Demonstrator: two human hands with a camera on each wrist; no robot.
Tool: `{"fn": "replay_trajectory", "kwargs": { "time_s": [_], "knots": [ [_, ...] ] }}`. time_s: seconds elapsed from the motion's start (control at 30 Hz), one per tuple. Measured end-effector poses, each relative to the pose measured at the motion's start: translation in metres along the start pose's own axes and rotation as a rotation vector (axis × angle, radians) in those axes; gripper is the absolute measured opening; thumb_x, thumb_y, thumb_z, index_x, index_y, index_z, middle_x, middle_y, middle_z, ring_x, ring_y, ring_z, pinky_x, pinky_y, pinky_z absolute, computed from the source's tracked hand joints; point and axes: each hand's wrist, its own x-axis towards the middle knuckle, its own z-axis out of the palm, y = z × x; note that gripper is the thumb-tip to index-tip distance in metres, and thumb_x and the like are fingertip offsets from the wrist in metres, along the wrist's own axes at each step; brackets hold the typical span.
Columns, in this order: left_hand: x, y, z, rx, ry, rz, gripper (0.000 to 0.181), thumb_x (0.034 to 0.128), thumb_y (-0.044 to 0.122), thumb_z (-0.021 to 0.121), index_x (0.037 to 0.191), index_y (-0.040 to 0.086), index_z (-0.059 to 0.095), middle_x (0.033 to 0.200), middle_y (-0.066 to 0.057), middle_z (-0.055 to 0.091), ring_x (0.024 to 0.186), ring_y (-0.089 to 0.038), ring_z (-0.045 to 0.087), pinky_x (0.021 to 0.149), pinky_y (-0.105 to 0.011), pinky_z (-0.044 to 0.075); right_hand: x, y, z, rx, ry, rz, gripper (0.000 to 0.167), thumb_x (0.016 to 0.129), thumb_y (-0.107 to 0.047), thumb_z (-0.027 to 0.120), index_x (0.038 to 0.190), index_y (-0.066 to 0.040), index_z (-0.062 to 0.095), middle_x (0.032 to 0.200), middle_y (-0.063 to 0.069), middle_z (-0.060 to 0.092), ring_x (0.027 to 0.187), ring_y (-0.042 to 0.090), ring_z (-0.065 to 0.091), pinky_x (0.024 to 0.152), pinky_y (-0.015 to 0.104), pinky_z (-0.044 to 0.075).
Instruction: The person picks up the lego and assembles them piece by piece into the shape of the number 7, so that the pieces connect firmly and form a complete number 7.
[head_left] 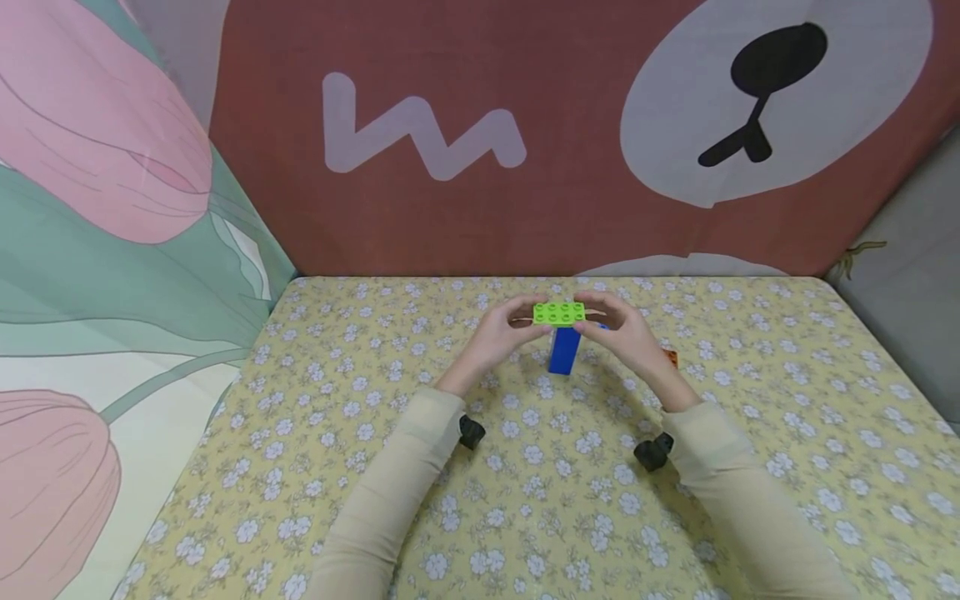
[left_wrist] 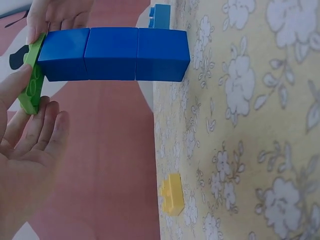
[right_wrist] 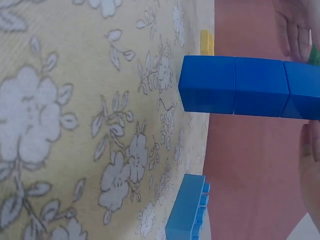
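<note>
A lime green building brick with studs on top lies across the top of an upright tower of blue bricks. My left hand pinches the left end of the green brick between thumb and fingers. At its right end my right hand does the same. Seen sideways in the left wrist view, the tower is three blue bricks stacked on the cloth, with the green brick touching the top one. The green brick is mostly cut off in the right wrist view.
Behind the tower, a light blue brick lies on the right and a yellow brick on the left. An orange-brown piece is partly hidden by my right wrist. Flowered cloth covers the table; a printed curtain hangs behind.
</note>
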Motion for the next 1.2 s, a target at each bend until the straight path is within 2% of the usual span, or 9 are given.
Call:
{"fn": "replay_trajectory", "kwargs": {
  "time_s": [0.07,0.13,0.3,0.4,0.67,1.07,1.2],
  "knots": [
    [0.0000,0.0007,-0.0008,0.006,-0.003,0.001,0.051,0.0904,0.024,0.067,0.138,0.016,0.051,0.130,-0.008,0.059,0.119,-0.024,0.059,0.095,-0.034,0.054,0.0009,0.0004,-0.0006,-0.011,-0.004,0.015,0.049,0.095,-0.023,0.061,0.138,-0.004,0.047,0.143,0.014,0.044,0.122,0.018,0.051,0.088,0.013,0.049],
    [0.0002,0.0007,-0.0012,0.003,-0.009,-0.001,0.051,0.0909,0.025,0.066,0.138,0.016,0.051,0.132,-0.008,0.058,0.120,-0.025,0.058,0.096,-0.034,0.054,0.0015,0.0014,-0.0009,-0.024,-0.004,0.024,0.050,0.095,-0.025,0.061,0.138,-0.003,0.048,0.141,0.014,0.045,0.120,0.017,0.052,0.086,0.013,0.050],
    [0.0007,-0.0016,-0.0006,-0.016,-0.021,-0.017,0.052,0.0922,0.027,0.065,0.141,0.018,0.048,0.136,-0.007,0.054,0.123,-0.024,0.056,0.097,-0.034,0.053,0.0012,0.0026,-0.0010,-0.037,0.009,0.035,0.050,0.094,-0.026,0.062,0.137,-0.003,0.049,0.137,0.012,0.049,0.109,-0.001,0.053,0.084,0.012,0.051],
    [0.0006,-0.0031,0.0001,-0.020,-0.016,-0.018,0.052,0.0919,0.029,0.065,0.140,0.021,0.048,0.138,-0.005,0.052,0.124,-0.024,0.055,0.098,-0.035,0.053,0.0008,0.0020,-0.0008,-0.026,0.013,0.030,0.050,0.094,-0.024,0.062,0.136,-0.001,0.050,0.134,0.011,0.051,0.106,-0.005,0.054,0.083,0.012,0.051],
    [0.0008,-0.0035,0.0005,-0.025,0.002,-0.022,0.045,0.0908,0.034,0.065,0.134,0.029,0.053,0.138,-0.002,0.052,0.123,-0.022,0.056,0.098,-0.036,0.052,0.0015,0.0019,0.0005,-0.039,0.020,0.029,0.045,0.094,-0.022,0.063,0.134,-0.005,0.053,0.129,0.010,0.054,0.103,-0.006,0.055,0.083,0.012,0.052],
    [0.0016,0.0001,0.0000,-0.049,-0.010,-0.055,0.043,0.0910,0.032,0.066,0.132,0.027,0.055,0.132,-0.003,0.054,0.120,-0.021,0.056,0.096,-0.037,0.052,0.0026,0.0010,-0.0013,-0.049,0.009,0.054,0.045,0.093,-0.025,0.063,0.134,-0.005,0.054,0.133,0.014,0.052,0.101,-0.006,0.056,0.083,0.012,0.052],
    [0.0010,0.0005,0.0000,-0.058,-0.018,-0.061,0.043,0.0913,0.032,0.065,0.133,0.027,0.054,0.133,-0.004,0.053,0.120,-0.021,0.055,0.096,-0.040,0.052,0.0022,0.0037,-0.0001,-0.026,0.014,0.051,0.046,0.093,-0.025,0.063,0.135,-0.006,0.053,0.132,0.011,0.052,0.102,-0.004,0.057,0.083,0.013,0.052]
  ]
}}
